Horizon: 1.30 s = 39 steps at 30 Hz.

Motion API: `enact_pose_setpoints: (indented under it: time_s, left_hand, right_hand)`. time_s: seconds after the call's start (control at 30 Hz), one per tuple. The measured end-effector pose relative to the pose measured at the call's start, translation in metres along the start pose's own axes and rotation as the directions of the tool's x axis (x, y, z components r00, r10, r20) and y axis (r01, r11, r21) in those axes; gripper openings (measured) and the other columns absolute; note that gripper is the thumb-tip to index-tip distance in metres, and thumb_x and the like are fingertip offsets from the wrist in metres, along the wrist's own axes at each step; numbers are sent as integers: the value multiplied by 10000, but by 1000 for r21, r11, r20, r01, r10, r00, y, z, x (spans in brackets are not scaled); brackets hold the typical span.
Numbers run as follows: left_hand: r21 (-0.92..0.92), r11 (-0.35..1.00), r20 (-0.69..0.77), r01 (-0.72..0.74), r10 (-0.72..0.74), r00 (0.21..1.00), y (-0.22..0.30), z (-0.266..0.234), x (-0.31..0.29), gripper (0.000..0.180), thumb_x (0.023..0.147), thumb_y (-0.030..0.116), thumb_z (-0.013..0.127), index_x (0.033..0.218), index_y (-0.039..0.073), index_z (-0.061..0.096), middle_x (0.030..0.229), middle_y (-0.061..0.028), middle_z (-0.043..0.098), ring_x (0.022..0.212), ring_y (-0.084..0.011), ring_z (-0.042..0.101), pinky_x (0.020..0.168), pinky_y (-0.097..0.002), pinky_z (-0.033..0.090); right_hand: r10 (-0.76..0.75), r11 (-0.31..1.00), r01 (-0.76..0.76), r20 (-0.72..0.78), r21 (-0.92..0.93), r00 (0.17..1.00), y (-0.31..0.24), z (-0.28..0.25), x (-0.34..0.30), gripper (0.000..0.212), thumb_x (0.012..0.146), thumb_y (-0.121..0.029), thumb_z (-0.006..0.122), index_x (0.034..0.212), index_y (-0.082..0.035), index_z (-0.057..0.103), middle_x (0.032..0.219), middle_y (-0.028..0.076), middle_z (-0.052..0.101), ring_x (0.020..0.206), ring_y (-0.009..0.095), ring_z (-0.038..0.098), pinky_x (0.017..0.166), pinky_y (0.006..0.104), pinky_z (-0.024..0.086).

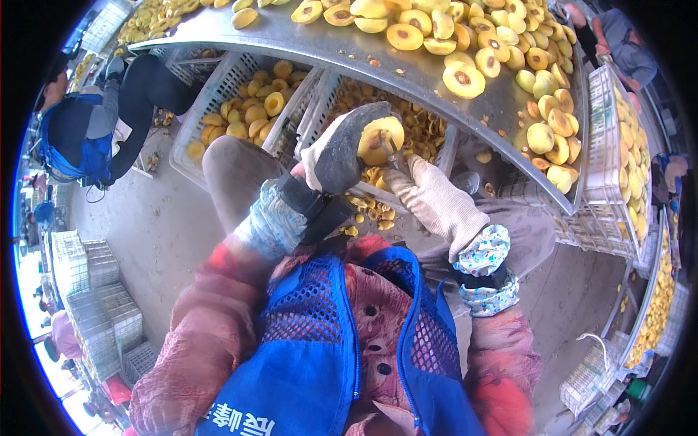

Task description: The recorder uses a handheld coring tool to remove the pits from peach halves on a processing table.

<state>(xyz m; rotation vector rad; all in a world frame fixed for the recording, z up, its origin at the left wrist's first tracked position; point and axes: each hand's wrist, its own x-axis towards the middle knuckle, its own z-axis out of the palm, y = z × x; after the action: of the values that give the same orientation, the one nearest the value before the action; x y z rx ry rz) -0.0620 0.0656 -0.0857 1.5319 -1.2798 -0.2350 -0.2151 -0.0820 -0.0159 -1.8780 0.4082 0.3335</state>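
My left hand [339, 151], in a white glove with a dark coated palm and fingers, is closed around a yellow peach half [375, 141]. Its cut face is turned to the right, over a white crate. From the right comes my right hand [436, 198] in a pale knitted glove, its fingers closed on a thin metal tool [393, 154]. The tool's tip meets the cut face of the peach; most of the handle is hidden in the glove. Below both hands, peach scraps [372, 209] lie in a small heap.
A metal table [320, 45] heaped with peach halves [502, 43] curves across the front. Under its edge stand a crate of peach halves [190, 138] and a crate of scraps [436, 138]. Stacked crates [574, 211] stand right; a co-worker [91, 131] sits left.
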Motion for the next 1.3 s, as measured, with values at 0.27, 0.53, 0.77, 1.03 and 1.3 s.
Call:
enact_pose_setpoints:
  time_s: [0.27, 0.53, 0.77, 1.03, 1.3]
  left_hand:
    - [259, 965, -35, -44, 55, 998, 7, 5, -1, 607, 771, 24, 674, 1334, -37, 453, 1253, -195, 572, 1148, -278, 576, 1006, -362, 442]
    - [243, 962, -5, -125, 130, 992, 14, -7, -2, 697, 630, -14, 630, 1313, -23, 494, 1264, -210, 569, 1169, -377, 551, 1008, -411, 437]
    - [174, 967, 117, -186, 167, 979, 25, -23, 13, 702, 623, -59, 556, 1321, -8, 498, 1246, -201, 586, 1171, -359, 559, 998, -418, 445]
    - [16, 998, -16, -59, 60, 998, 26, -10, 5, 649, 727, -26, 663, 1346, -11, 469, 1285, -168, 568, 1170, -269, 568, 999, -375, 462]
    - [41, 999, 42, -31, 29, 999, 19, -6, -2, 606, 770, -13, 623, 1351, -33, 454, 1301, -178, 557, 1174, -253, 571, 996, -358, 466]
  right_hand:
    - [-62, 974, 43, -77, -224, 995, 36, 16, 26, 429, 991, -338, 487, 1235, 13, 521, 943, 125, 628, 808, 182, 593, 706, 309, 485]
    - [8, 988, 10, 118, -156, 993, -12, 1, 7, 409, 985, -332, 472, 1255, -28, 516, 889, 99, 636, 736, 178, 604, 651, 302, 493]
    - [-235, 836, 193, -18, -514, 972, 28, 4, 22, 440, 971, -371, 508, 1159, 26, 533, 814, 118, 641, 688, 206, 617, 613, 321, 497]
    - [-1, 757, -202, 311, 622, 950, -10, -2, -10, 304, 989, -334, 526, 1026, -38, 585, 605, -43, 485, 416, 49, 410, 366, 211, 306]
    - [23, 798, -168, 249, 579, 968, -5, 10, -9, 311, 1013, -327, 462, 1043, -37, 570, 569, -65, 439, 395, 38, 369, 359, 211, 280]
